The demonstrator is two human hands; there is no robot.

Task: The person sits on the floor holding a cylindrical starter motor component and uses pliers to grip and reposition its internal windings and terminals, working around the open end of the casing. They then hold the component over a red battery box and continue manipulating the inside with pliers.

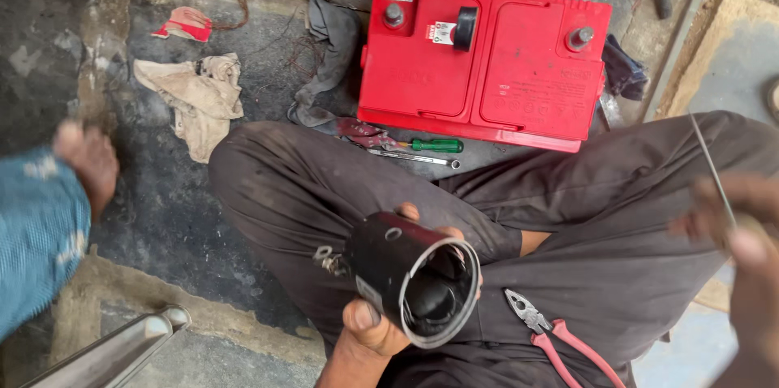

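Left hand (369,323) is wrapped around the black cylindrical housing (410,278), right hand (742,234) pinching a thin wire (714,169), blurred; the pliers (560,339) could be knocked off the lap.

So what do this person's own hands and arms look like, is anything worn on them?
Both are bare. The left hand wears no glove or ring that shows, the forearm below it has no sleeve, and the thumbnail looks short and grimy. The right hand is blurred at the picture's edge; no glove shows, and finer detail cannot be told.
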